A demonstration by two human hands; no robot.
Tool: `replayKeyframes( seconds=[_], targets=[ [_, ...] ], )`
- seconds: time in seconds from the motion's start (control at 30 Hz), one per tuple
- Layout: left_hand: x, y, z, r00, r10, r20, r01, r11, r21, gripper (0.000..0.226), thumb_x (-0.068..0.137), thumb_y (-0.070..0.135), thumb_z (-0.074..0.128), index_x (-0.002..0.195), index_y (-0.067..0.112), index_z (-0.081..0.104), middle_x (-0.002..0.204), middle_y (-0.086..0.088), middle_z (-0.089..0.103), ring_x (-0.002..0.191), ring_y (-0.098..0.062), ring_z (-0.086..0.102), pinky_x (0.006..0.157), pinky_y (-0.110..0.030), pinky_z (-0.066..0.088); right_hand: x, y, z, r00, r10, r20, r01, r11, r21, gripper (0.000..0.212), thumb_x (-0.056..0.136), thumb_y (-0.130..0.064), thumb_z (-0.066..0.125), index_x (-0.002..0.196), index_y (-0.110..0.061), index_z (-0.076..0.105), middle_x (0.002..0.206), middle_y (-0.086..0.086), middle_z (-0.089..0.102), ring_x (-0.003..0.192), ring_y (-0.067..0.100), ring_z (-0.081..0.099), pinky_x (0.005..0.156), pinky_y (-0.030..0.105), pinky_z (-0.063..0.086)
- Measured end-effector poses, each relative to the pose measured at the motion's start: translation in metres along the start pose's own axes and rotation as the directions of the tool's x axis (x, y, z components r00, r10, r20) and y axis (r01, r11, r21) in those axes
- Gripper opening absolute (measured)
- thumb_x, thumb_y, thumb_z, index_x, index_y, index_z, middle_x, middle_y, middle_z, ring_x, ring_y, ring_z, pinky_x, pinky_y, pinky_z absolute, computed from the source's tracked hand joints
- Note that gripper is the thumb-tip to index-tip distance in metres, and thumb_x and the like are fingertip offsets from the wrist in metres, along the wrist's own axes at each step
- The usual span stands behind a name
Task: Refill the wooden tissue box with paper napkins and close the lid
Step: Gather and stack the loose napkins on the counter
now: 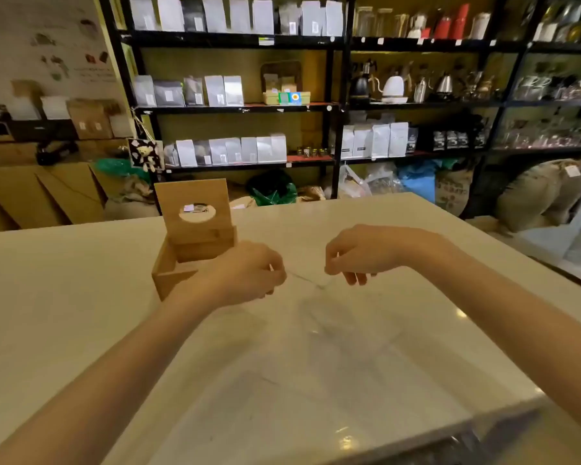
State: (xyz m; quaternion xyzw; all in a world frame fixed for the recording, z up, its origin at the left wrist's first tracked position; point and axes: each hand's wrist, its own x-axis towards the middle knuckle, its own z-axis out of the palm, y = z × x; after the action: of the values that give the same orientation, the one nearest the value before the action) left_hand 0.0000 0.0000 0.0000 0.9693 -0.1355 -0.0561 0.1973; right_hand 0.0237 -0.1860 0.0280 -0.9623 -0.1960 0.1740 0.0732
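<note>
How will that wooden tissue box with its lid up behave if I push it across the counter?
The wooden tissue box looks rigid, so it should slide whole on the glossy marble counter. Its upright lid stands tall, so a high push may tip it or swing the lid.

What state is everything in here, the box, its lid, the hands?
Wooden tissue box: upright on the counter; contents not visible.
Lid: raised, standing upright, oval hole facing the camera.
Left hand: fingers curled, pinching something thin and clear.
Right hand: fingers curled, pinching its other end.
Marble counter: glossy.

text: none legible | shelf bags [215, 90]: labels blurred
</note>
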Motion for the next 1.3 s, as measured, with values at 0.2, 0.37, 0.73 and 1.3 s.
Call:
replayKeyframes(
  seconds=[0.2, 0.37, 0.73, 1.3],
  targets=[
    [-0.014, -0.01, 0.049, 0.998, 0.015, 0.056, -0.02, 0.996, 0.083, 0.028, 0.092, 0.03, 0.047, 0.111, 0.02, 0.065, 0.109, 0.001, 0.068, 0.096, -0.018, 0.062, 0.087, -0.038, 0.053, 0.001, 0.011, 0.044, 0.998, 0.026, 0.063, -0.03, 0.997, 0.064, 0.025, 0.091, -0.029, 0.048, 0.099, -0.009, 0.061, 0.085, 0.005, 0.067, 0.072, 0.018, 0.061, 0.076, 0.034, 0.05],
    [-0.023, -0.017, 0.067, 0.995, 0.09, -0.033, -0.084, 0.984, 0.16, 0.027, 0.091, 0.032, 0.05, 0.113, 0.022, 0.062, 0.111, 0.003, 0.063, 0.1, -0.014, 0.058, 0.086, -0.033, 0.05, 0.0, 0.012, 0.073, 1.0, -0.01, 0.023, 0.009, 0.998, 0.056, 0.016, 0.086, -0.023, 0.054, 0.097, -0.016, 0.062, 0.074, -0.005, 0.059, 0.068, 0.012, 0.054, 0.067, 0.03, 0.045],
    [-0.023, -0.051, 0.08, 0.97, 0.155, -0.187, -0.097, 0.953, 0.287, 0.033, 0.095, 0.029, 0.042, 0.122, 0.02, 0.059, 0.119, 0.0, 0.058, 0.107, -0.019, 0.052, 0.084, -0.036, 0.048, -0.003, 0.012, 0.105, 0.978, -0.06, -0.2, 0.052, 0.998, -0.046, 0.021, 0.086, -0.032, 0.054, 0.1, -0.018, 0.062, 0.075, -0.009, 0.049, 0.074, 0.013, 0.047, 0.055, 0.02, 0.031],
    [-0.042, -0.049, 0.069, 0.945, -0.103, -0.311, 0.038, 0.977, -0.21, 0.007, 0.081, 0.013, 0.066, 0.084, 0.015, 0.073, 0.074, 0.007, 0.065, 0.069, -0.005, 0.06, 0.062, -0.011, 0.045, -0.002, 0.007, 0.098, 0.947, -0.054, -0.315, 0.17, 0.921, 0.35, 0.008, 0.086, -0.016, 0.054, 0.082, -0.018, 0.061, 0.087, 0.001, 0.065, 0.079, 0.018, 0.06, 0.072, 0.031, 0.048]
  ],
)
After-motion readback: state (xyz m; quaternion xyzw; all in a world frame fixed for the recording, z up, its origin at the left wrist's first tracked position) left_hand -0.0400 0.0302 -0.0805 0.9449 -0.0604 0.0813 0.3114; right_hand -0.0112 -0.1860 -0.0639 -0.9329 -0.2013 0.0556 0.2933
